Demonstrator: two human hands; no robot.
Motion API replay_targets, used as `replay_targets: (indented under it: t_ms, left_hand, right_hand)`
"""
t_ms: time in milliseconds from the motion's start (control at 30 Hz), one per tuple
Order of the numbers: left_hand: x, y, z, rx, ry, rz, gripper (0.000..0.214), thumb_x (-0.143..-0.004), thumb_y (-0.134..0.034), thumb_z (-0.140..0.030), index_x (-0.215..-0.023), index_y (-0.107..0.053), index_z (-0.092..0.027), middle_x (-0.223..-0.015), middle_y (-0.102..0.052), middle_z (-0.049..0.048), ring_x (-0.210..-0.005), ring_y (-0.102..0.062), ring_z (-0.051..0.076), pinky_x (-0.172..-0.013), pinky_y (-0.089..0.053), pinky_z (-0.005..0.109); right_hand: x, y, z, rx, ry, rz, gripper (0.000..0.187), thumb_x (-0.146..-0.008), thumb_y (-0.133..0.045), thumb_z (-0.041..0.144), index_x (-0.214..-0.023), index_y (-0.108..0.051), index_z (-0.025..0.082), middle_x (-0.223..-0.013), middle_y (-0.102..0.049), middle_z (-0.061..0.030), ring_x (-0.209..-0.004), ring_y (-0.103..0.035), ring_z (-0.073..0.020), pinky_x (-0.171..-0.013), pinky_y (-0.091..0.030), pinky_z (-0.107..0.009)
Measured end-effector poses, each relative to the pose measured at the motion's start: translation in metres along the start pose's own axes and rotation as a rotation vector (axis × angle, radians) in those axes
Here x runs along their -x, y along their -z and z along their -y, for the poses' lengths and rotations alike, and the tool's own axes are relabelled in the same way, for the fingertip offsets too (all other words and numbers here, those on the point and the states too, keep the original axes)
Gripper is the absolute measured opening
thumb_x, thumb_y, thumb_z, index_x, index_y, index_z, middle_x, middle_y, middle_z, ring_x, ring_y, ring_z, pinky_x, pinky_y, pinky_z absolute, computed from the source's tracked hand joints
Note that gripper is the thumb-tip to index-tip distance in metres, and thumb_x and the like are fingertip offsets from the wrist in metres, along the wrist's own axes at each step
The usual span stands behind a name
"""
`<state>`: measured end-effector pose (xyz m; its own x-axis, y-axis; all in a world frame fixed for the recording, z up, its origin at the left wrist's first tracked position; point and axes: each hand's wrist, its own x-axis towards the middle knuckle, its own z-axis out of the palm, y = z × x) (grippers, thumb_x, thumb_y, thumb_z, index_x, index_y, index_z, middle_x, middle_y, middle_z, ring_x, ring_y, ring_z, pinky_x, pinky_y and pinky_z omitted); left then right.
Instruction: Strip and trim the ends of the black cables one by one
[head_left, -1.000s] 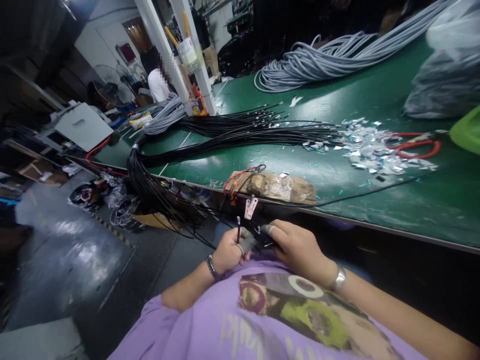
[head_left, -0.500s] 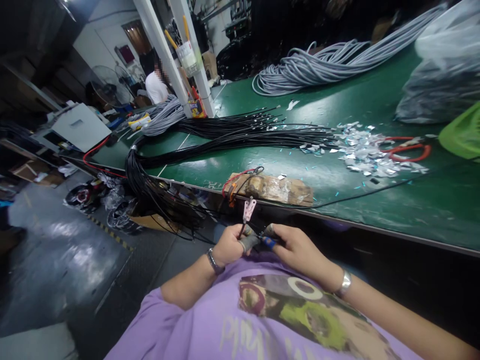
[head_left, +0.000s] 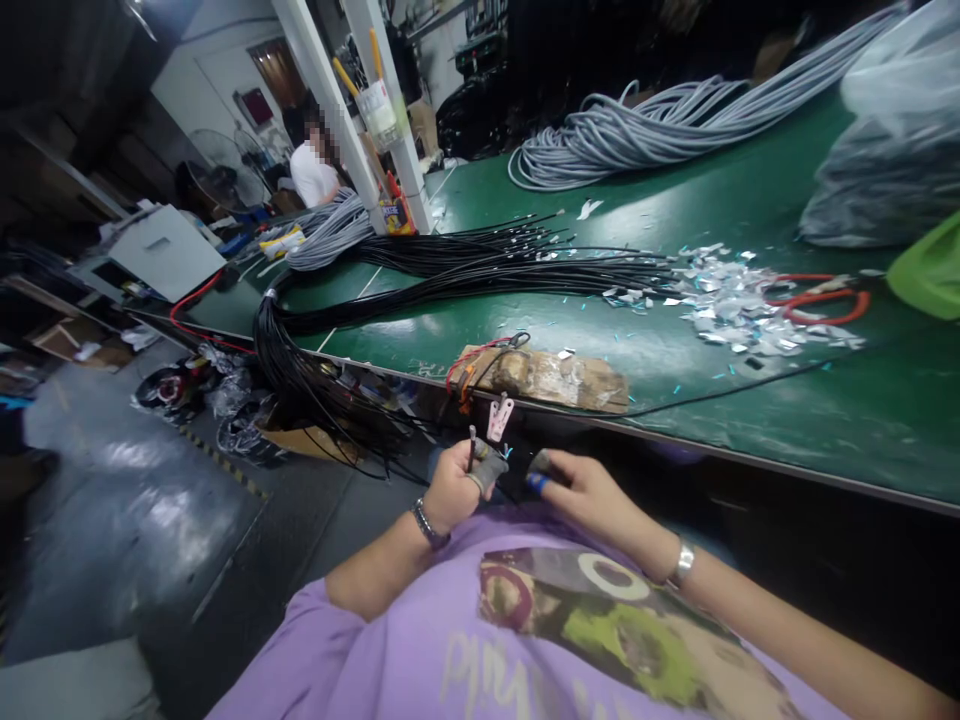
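Black cable [head_left: 472, 450] fills pinched left grip [head_left: 487, 466], right grip [head_left: 537, 472] curled, hold unclear, yellow handles [head_left: 344, 77] in cup [head_left: 378, 112]

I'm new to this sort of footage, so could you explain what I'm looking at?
There's no machine here: these are a person's own hands, with coverings on some fingers, seen by a camera worn on the head that looks forward and down. The left hand holds a black cable, its end poking up. The right hand is apart from it; whether it grips anything is hard to tell. On the green workbench lie bundled black cables, coiled grey cables, a heap of silvery scraps and a wooden block near the edge.
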<state>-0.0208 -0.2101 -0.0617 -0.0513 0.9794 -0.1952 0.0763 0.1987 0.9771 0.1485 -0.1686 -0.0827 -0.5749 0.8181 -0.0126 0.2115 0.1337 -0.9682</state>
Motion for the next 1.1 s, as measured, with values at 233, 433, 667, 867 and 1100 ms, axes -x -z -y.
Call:
replay_targets:
  t_ms: [233,433,667,867,1100]
  left_hand:
    - [0.003,-0.001,0.002,-0.009,0.056,0.041,0.044,-0.064,-0.072,-0.055,-0.064,-0.048,-0.018,-0.040,-0.044,-0.0077,-0.036,-0.033,0.004,-0.041,-0.028,0.019]
    - [0.003,-0.003,0.005,-0.035,0.028,0.034,0.042,-0.065,-0.071,-0.053,-0.061,-0.048,-0.018,-0.041,-0.043,-0.0071,-0.039,-0.034,0.005,-0.042,-0.028,0.019]
    - [0.005,-0.005,0.009,-0.064,-0.040,0.024,0.041,-0.066,-0.072,-0.049,-0.059,-0.048,-0.017,-0.046,-0.043,-0.0066,-0.043,-0.034,0.005,-0.045,-0.029,0.020]
    - [0.002,-0.003,0.008,-0.066,0.003,-0.019,0.043,-0.065,-0.071,-0.053,-0.060,-0.048,-0.017,-0.044,-0.043,-0.0067,-0.041,-0.034,0.005,-0.044,-0.028,0.020]
    - [0.002,-0.002,0.007,-0.074,0.024,0.002,0.045,-0.065,-0.069,-0.057,-0.061,-0.048,-0.018,-0.042,-0.043,-0.0066,-0.039,-0.034,0.005,-0.043,-0.028,0.020]
  right_hand:
    - [-0.003,-0.001,0.007,0.164,0.236,-0.166,0.008,-0.078,-0.053,0.022,-0.080,-0.060,0.021,-0.076,-0.066,-0.0030,-0.068,-0.060,-0.0164,-0.064,-0.049,-0.027]
    - [0.002,-0.001,0.010,0.527,0.327,-0.069,0.011,-0.068,-0.053,0.011,-0.066,-0.049,0.021,-0.066,-0.056,-0.0011,-0.060,-0.052,-0.0151,-0.056,-0.040,-0.025]
    - [-0.003,-0.006,0.007,0.109,0.082,-0.091,0.014,-0.076,-0.048,0.023,-0.063,-0.049,0.020,-0.059,-0.052,0.0018,-0.057,-0.046,-0.0130,-0.053,-0.039,-0.024]
    - [-0.003,-0.006,0.004,-0.120,-0.003,0.075,0.014,-0.071,-0.053,0.030,-0.063,-0.052,0.019,-0.060,-0.052,0.0022,-0.059,-0.046,-0.0131,-0.055,-0.041,-0.026]
    - [-0.005,-0.004,0.000,-0.090,-0.002,-0.092,0.021,-0.075,-0.059,0.040,-0.074,-0.058,0.020,-0.069,-0.062,-0.0013,-0.063,-0.054,-0.0158,-0.060,-0.047,-0.028]
